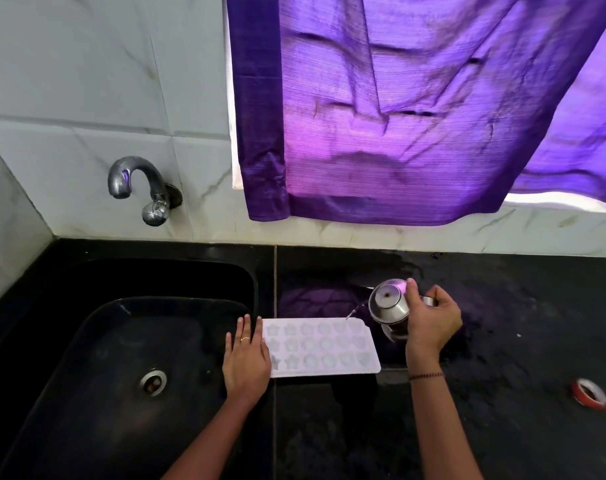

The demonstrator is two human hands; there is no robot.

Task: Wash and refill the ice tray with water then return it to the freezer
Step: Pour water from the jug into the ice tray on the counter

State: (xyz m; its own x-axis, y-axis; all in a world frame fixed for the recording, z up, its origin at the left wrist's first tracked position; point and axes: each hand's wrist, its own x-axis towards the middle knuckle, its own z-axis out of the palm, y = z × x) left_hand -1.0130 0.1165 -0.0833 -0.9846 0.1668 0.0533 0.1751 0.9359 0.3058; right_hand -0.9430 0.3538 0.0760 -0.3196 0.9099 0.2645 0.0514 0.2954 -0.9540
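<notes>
Ice tray lies on the tabletop beside the sink — left hand flat, fingers straight, covering its left end; right hand, fingers clamped on a tipped steel cup, mouth hidden.

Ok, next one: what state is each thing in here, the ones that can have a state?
ice tray: flat on the counter, right of the sink, water landing at its far right corner.
steel cup: tilted toward the tray, pouring a thin stream.
left hand: flat on the tray's left end.
right hand: gripping the steel cup.
tap: not running.
curtain: drawn, hanging down.
tape roll: lying on the counter.
</notes>
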